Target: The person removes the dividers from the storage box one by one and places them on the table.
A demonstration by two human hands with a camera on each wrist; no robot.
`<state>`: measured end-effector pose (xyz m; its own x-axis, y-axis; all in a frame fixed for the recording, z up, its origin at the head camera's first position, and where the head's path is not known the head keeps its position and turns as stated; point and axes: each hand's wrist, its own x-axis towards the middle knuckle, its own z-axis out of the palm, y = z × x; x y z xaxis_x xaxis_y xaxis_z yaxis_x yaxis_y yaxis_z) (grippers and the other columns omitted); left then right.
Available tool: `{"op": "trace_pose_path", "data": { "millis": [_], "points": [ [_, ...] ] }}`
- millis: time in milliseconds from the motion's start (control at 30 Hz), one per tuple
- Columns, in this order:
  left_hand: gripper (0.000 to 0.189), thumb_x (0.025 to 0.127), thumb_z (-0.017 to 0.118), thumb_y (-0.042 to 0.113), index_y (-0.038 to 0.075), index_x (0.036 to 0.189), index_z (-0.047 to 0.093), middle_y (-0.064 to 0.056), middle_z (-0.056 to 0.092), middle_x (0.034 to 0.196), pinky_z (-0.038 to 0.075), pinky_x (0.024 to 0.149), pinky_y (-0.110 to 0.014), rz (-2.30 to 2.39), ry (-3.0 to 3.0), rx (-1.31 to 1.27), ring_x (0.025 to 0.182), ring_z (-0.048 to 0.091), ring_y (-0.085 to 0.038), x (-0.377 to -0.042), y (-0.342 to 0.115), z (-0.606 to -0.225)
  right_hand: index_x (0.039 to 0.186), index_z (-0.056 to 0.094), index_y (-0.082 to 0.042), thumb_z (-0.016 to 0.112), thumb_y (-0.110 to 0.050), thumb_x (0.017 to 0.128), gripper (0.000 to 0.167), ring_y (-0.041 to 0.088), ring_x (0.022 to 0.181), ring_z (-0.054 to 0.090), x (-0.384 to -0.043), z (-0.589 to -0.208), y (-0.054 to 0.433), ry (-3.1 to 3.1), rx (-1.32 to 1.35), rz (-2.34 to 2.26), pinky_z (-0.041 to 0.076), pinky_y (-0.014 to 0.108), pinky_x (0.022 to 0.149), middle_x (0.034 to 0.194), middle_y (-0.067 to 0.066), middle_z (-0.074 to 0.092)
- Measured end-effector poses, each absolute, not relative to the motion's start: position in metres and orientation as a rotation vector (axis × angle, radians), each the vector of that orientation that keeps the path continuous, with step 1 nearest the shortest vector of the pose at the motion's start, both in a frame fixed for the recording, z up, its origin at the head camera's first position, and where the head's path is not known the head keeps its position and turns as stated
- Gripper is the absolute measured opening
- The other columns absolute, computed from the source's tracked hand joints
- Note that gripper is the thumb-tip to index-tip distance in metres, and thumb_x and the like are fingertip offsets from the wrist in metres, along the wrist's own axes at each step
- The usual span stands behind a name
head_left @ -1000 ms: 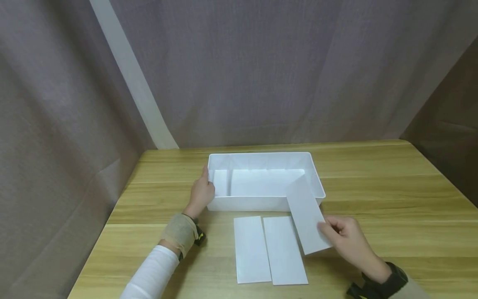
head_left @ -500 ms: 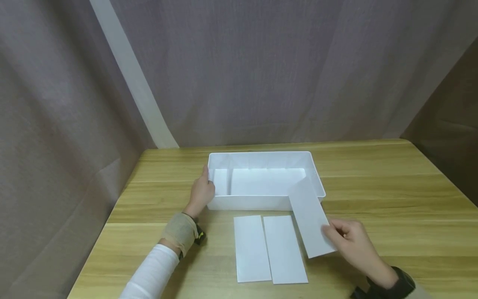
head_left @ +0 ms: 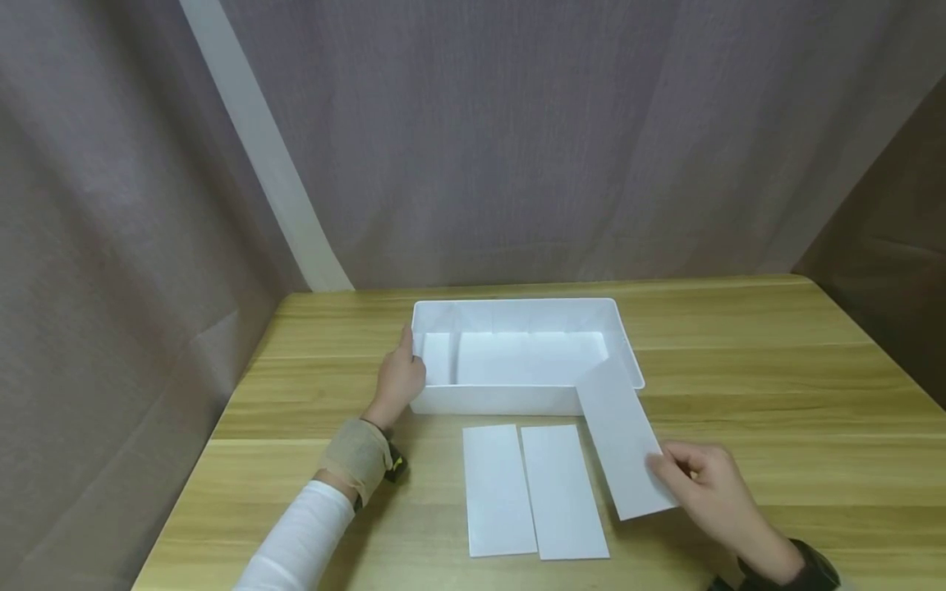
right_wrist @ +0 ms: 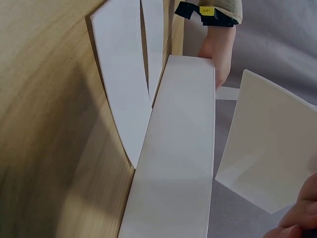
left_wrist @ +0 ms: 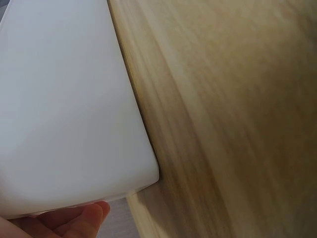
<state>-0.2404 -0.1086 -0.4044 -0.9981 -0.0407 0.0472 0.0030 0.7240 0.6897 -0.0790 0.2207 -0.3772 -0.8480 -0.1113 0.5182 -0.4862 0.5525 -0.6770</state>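
In the head view a white rectangular box (head_left: 488,400) lies lengthwise across the table, with one divider near its left end. My left hand (head_left: 399,379) holds the box's left end, index finger pointing along the outside wall. Curled fingers (left_wrist: 74,220) touch that end in the left wrist view. My right hand (head_left: 708,484) pinches a thin white panel (head_left: 624,447) by its lower right edge, between thumb and fingers. The panel is raised at a tilt, its far end overlapping the box's front right corner in view. Whether they touch, I cannot tell.
Two similar white panels, a left one (head_left: 498,491) and a right one (head_left: 565,492), lie flat side by side in front of the box. The wooden table (head_left: 776,369) ends at a grey curtain (head_left: 517,148) behind the box.
My right hand has drawn the held panel slightly toward me and to the right. The left hand, the box and the two lying panels have stayed in place.
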Motion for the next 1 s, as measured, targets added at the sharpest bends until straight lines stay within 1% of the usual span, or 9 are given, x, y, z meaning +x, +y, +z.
{"op": "trace_pose_path", "data": {
  "millis": [167,400,567,633,733,767,867,967,1000],
  "points": [
    [0.057,0.086,0.033,0.003,-0.003,0.14,0.015,-0.002,0.034,0.051,0.029,0.042,-0.025,-1.149,-2.853,0.018,0.041,0.027,-0.012,-0.24,-0.109,-0.405,0.05,0.035,-0.015,0.057,0.017,0.066,0.042,-0.01,0.047,0.026,-0.076,-0.378,0.221,-2.357,0.53,1.219,0.022,0.013,0.039,0.043,-0.005,0.029],
    [0.057,0.086,0.033,0.003,-0.002,0.14,0.014,-0.002,0.034,0.051,0.029,0.041,-0.025,-1.148,-2.854,0.015,0.04,0.027,-0.012,-0.241,-0.109,-0.406,0.05,0.034,-0.015,0.057,0.019,0.063,0.043,-0.012,0.047,0.024,-0.074,-0.384,0.224,-2.33,0.588,1.221,0.02,0.012,0.038,0.042,-0.005,0.028],
    [0.057,0.087,0.033,0.004,-0.001,0.14,0.014,-0.003,0.035,0.052,0.03,0.042,-0.025,-1.156,-2.86,0.02,0.041,0.028,-0.013,-0.241,-0.109,-0.406,0.05,0.036,-0.015,0.056,0.02,0.063,0.042,-0.012,0.047,0.027,-0.074,-0.389,0.225,-2.331,0.641,1.251,0.022,0.011,0.038,0.043,-0.005,0.03],
    [0.057,0.087,0.033,0.004,-0.001,0.141,0.014,-0.006,0.038,0.054,0.031,0.044,-0.026,-1.149,-2.864,0.022,0.043,0.03,-0.014,-0.241,-0.109,-0.406,0.05,0.037,-0.015,0.056,0.02,0.064,0.042,-0.011,0.048,0.029,-0.073,-0.39,0.226,-2.348,0.635,1.26,0.022,0.011,0.038,0.044,-0.006,0.031],
    [0.057,0.086,0.033,0.004,0.0,0.141,0.015,-0.015,0.049,0.063,0.035,0.048,-0.028,-1.136,-2.862,0.023,0.046,0.034,-0.017,-0.24,-0.109,-0.406,0.05,0.037,-0.015,0.057,0.019,0.064,0.042,-0.011,0.048,0.029,-0.072,-0.391,0.227,-2.369,0.627,1.253,0.023,0.012,0.039,0.044,-0.006,0.031],
    [0.057,0.086,0.034,0.004,0.0,0.14,0.015,-0.019,0.054,0.069,0.037,0.05,-0.029,-1.132,-2.859,0.022,0.048,0.037,-0.018,-0.24,-0.109,-0.406,0.05,0.037,-0.015,0.057,0.019,0.064,0.042,-0.011,0.048,0.028,-0.072,-0.392,0.227,-2.374,0.627,1.25,0.022,0.011,0.039,0.044,-0.006,0.031],
    [0.057,0.086,0.034,0.003,-0.001,0.14,0.017,-0.027,0.059,0.088,0.042,0.056,-0.033,-1.119,-2.851,0.012,0.053,0.043,-0.02,-0.24,-0.109,-0.405,0.05,0.036,-0.015,0.057,0.018,0.065,0.042,-0.012,0.048,0.027,-0.072,-0.395,0.228,-2.394,0.621,1.241,0.022,0.01,0.038,0.043,-0.005,0.03],
    [0.057,0.086,0.034,0.004,-0.002,0.14,0.016,-0.027,0.059,0.086,0.043,0.057,-0.033,-1.118,-2.853,0.009,0.054,0.044,-0.02,-0.24,-0.109,-0.405,0.05,0.035,-0.014,0.057,0.017,0.067,0.042,-0.012,0.047,0.025,-0.07,-0.397,0.23,-2.437,0.599,1.233,0.022,0.01,0.038,0.043,-0.004,0.028],
    [0.058,0.086,0.034,0.004,-0.002,0.14,0.016,-0.025,0.058,0.079,0.042,0.056,-0.033,-1.118,-2.856,0.011,0.052,0.042,-0.019,-0.24,-0.109,-0.405,0.05,0.035,-0.014,0.058,0.016,0.067,0.041,-0.011,0.047,0.025,-0.07,-0.398,0.23,-2.455,0.587,1.228,0.022,0.01,0.038,0.043,-0.004,0.027]
  ]
}}
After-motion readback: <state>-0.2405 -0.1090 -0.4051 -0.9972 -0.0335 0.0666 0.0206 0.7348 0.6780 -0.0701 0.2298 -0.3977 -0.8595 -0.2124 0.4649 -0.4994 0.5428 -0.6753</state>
